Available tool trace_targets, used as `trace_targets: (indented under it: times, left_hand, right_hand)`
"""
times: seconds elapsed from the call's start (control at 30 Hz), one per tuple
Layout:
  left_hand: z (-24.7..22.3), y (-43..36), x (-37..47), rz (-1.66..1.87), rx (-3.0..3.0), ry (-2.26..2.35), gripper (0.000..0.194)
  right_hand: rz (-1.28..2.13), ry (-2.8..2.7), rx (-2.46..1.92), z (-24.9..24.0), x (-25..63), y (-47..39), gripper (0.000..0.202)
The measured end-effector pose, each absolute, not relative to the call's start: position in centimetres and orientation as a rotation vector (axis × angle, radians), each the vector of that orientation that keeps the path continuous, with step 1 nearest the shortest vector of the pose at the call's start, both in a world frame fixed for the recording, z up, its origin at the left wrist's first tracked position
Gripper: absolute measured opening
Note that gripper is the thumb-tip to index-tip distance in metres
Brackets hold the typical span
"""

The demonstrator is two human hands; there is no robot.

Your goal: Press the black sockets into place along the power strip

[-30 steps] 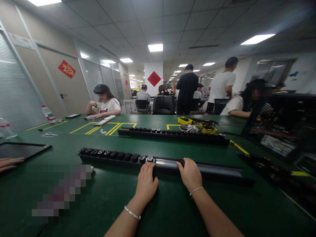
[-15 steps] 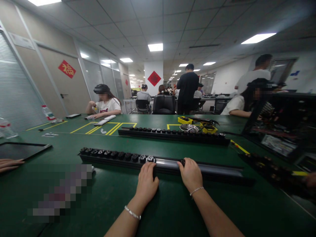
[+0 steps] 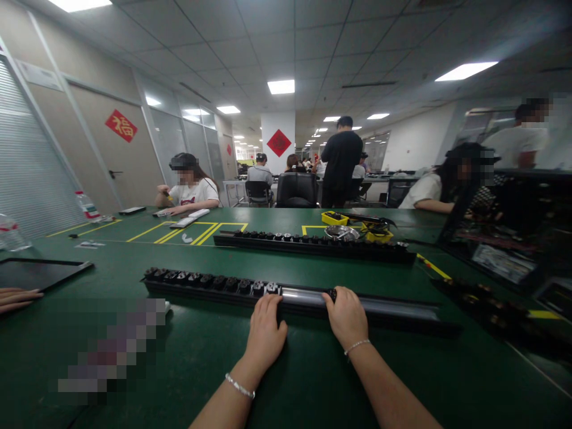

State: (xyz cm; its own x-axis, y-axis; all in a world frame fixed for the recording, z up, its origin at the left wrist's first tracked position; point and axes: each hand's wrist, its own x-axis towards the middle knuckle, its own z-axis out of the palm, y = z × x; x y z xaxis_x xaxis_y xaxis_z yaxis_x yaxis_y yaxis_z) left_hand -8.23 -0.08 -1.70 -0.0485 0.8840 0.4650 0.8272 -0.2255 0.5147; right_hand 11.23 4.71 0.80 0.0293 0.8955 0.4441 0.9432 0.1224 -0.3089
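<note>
A long black rail (image 3: 393,307) with a shiny grey channel lies across the green table in front of me. Small black track light heads or similar modules (image 3: 218,281) fill its left half in a row. My left hand (image 3: 267,328) rests at the rail's front edge, fingers stretched out and thumb apart, fingertips by the last module of the row. Farther right along the channel, my right hand (image 3: 348,319) is closed in a pinch on a small black part (image 3: 331,294), mostly hidden by the fingers. A bare stretch of channel separates that part from the row.
Behind lies a second filled black rail (image 3: 313,245). Yellow bins (image 3: 335,218) and a metal bowl (image 3: 342,232) stand beyond it. At left are a black tray (image 3: 44,271) and another person's hand (image 3: 18,299). A dark open case (image 3: 513,238) stands right.
My right hand has shifted very slightly right with the small black part. My left hand stays put. In the background, a standing person at right has moved farther right.
</note>
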Motion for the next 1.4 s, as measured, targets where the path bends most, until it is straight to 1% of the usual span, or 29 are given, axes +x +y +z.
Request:
trace_targets:
  times: [0.67,0.83,1.4]
  left_hand:
    - [-1.66,-0.17,-8.29,1.125,2.107,1.913,0.051]
    - [-1.68,-0.19,-8.32,1.151,2.119,1.905,0.050]
    - [-1.59,-0.25,-8.32,1.120,2.102,1.906,0.050]
  right_hand:
    - [-0.092,-1.842,-1.814,0.92,11.63,4.56,0.035]
    - [-0.072,-1.835,-1.830,1.03,11.58,4.39,0.039]
    - [-0.107,-1.822,-1.836,0.69,11.89,4.62,0.038]
